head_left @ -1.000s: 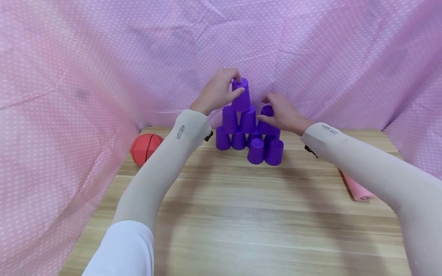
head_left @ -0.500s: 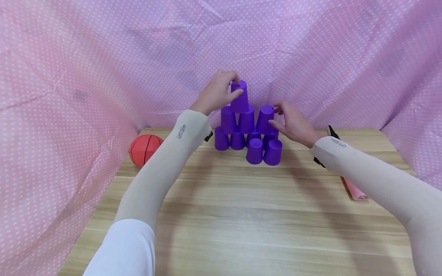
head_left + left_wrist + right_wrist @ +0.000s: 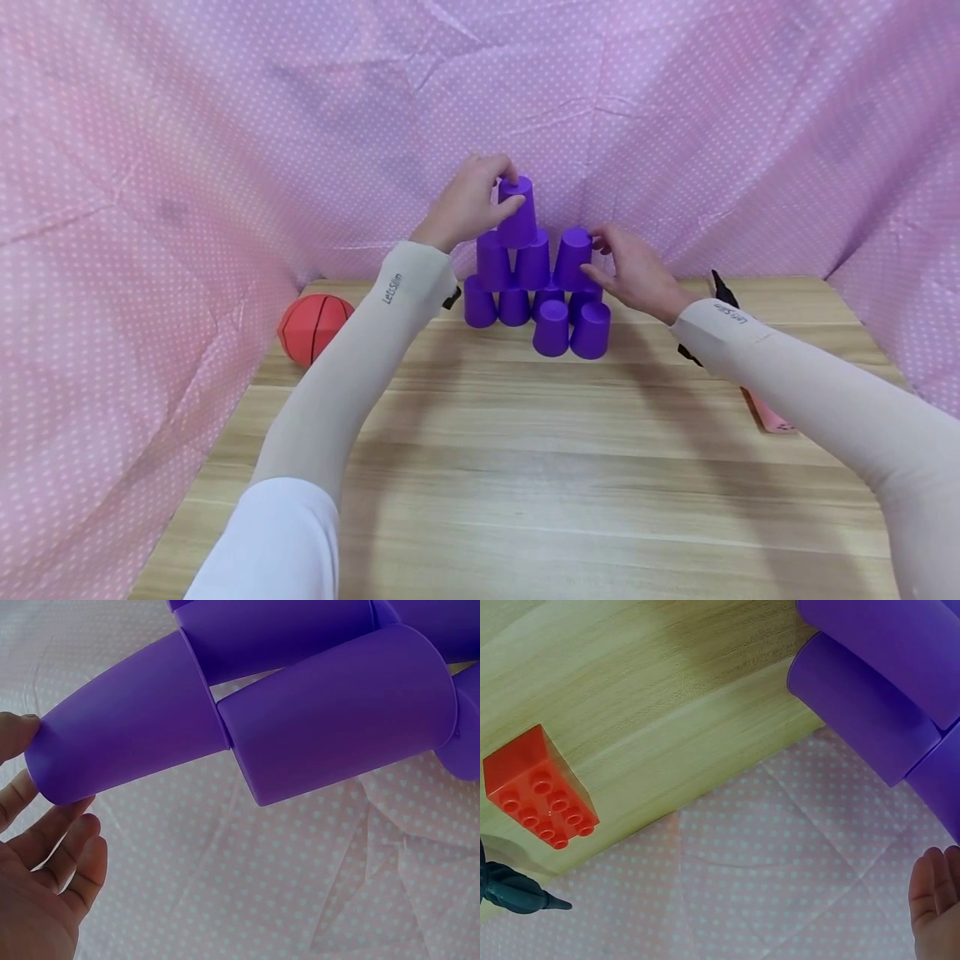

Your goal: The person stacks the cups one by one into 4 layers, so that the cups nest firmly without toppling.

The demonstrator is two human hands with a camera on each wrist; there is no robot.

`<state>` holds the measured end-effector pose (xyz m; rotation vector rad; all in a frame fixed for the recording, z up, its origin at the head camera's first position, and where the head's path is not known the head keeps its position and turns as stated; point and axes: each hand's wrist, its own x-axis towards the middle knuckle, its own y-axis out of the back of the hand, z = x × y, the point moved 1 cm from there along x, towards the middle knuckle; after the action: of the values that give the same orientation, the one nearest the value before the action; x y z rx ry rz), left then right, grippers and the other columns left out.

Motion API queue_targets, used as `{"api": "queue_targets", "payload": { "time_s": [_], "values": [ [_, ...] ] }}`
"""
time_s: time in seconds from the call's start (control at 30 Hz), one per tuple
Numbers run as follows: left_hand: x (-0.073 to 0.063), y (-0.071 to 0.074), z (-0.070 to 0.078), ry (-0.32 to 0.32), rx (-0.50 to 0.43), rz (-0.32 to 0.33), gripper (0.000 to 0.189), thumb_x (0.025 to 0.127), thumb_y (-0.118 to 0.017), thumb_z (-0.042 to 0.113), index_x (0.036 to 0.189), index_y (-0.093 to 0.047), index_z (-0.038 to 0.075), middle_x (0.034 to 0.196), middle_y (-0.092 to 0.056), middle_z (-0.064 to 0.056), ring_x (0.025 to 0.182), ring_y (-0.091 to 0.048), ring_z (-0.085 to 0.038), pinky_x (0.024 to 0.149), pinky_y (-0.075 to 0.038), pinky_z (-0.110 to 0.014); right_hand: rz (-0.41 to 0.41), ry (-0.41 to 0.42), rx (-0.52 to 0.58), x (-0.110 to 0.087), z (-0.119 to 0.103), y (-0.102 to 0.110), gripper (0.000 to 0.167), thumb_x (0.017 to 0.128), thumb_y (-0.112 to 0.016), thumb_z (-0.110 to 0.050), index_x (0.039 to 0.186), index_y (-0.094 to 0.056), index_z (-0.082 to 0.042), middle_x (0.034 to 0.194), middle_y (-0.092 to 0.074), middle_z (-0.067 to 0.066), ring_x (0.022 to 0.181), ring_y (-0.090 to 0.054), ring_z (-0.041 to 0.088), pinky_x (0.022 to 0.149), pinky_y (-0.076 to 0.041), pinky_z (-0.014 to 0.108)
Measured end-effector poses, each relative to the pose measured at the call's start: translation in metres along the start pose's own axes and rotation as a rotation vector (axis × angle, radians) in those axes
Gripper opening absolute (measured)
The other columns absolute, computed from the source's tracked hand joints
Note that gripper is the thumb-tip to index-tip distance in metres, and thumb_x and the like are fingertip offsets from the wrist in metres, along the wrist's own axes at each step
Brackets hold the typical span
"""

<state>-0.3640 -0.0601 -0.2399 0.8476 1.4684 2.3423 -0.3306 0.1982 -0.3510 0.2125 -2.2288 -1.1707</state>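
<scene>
Upside-down purple cups stand in a tiered stack at the far side of the table. My left hand (image 3: 468, 200) grips the top cup (image 3: 519, 217) near its base, thumb and fingers on opposite sides. That cup's rim sits on two second-tier cups, one of them the left cup (image 3: 492, 262). My right hand (image 3: 637, 271) is beside the rightmost second-tier cup (image 3: 573, 260), fingers loosely extended, thumb tip overlapping its side; whether they touch, I cannot tell. In the right wrist view its fingers lie under the cups. Two more cups, including the front cup (image 3: 552, 329), stand before the stack.
A red basketball-patterned ball (image 3: 315, 327) lies at the table's left edge. On the right are a pink object (image 3: 771, 414) partly under my forearm and a dark pointed object (image 3: 723, 289). The right wrist view shows a red toy brick (image 3: 536, 787). Pink dotted cloth (image 3: 600, 100) hangs behind.
My right hand has drawn back to the right from around the rightmost second-tier cup, which is now more exposed. My left hand and the top cup have come down slightly.
</scene>
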Motion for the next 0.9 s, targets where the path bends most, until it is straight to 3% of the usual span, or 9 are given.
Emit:
{"api": "queue_targets", "payload": {
  "time_s": [0.4,0.53,0.7,0.8,0.9],
  "values": [
    [-0.003,0.001,-0.001,0.023,-0.003,-0.012,0.027,0.092,-0.061,0.031,0.112,-0.056,0.013,0.111,-0.055,-0.003,0.109,-0.046,-0.022,0.088,-0.039,-0.027,-0.022,-0.019,0.006,0.0,-0.001,0.001,0.048,0.089,-0.066,-0.021,0.126,-0.043,-0.001,0.111,-0.058,0.022,0.102,-0.054,0.036,0.087,-0.043,0.049],
    [-0.003,0.0,-0.002,0.014,0.005,0.015,0.029,0.092,-0.061,0.032,0.113,-0.056,0.013,0.113,-0.056,-0.001,0.11,-0.044,-0.019,0.089,-0.037,-0.027,-0.03,-0.024,0.001,0.0,-0.002,0.001,0.048,0.09,-0.066,-0.021,0.127,-0.043,-0.001,0.111,-0.057,0.022,0.103,-0.053,0.036,0.087,-0.042,0.049],
    [-0.011,0.001,-0.002,-0.091,0.001,0.165,0.028,0.09,-0.064,0.028,0.11,-0.057,0.01,0.113,-0.053,-0.002,0.11,-0.041,-0.018,0.092,-0.034,-0.025,-0.038,-0.046,0.021,-0.001,-0.004,0.004,0.05,0.09,-0.065,-0.022,0.129,-0.042,-0.001,0.112,-0.057,0.022,0.104,-0.053,0.037,0.088,-0.042,0.05],
    [-0.022,0.003,0.001,-0.201,-0.041,0.279,0.022,0.088,-0.065,0.02,0.104,-0.06,0.005,0.105,-0.054,-0.004,0.103,-0.044,-0.019,0.09,-0.035,-0.026,-0.024,-0.049,0.036,-0.004,-0.006,0.008,0.051,0.09,-0.066,-0.022,0.129,-0.042,0.001,0.111,-0.057,0.021,0.103,-0.052,0.036,0.088,-0.042,0.05],
    [-0.039,0.001,0.007,-0.331,-0.116,0.312,0.014,0.086,-0.066,0.012,0.094,-0.061,0.002,0.092,-0.057,-0.007,0.089,-0.049,-0.02,0.081,-0.039,-0.029,-0.007,-0.024,0.035,-0.009,-0.006,0.01,0.047,0.089,-0.066,-0.02,0.124,-0.045,0.003,0.108,-0.056,0.02,0.1,-0.052,0.034,0.085,-0.042,0.047]
  ]
}}
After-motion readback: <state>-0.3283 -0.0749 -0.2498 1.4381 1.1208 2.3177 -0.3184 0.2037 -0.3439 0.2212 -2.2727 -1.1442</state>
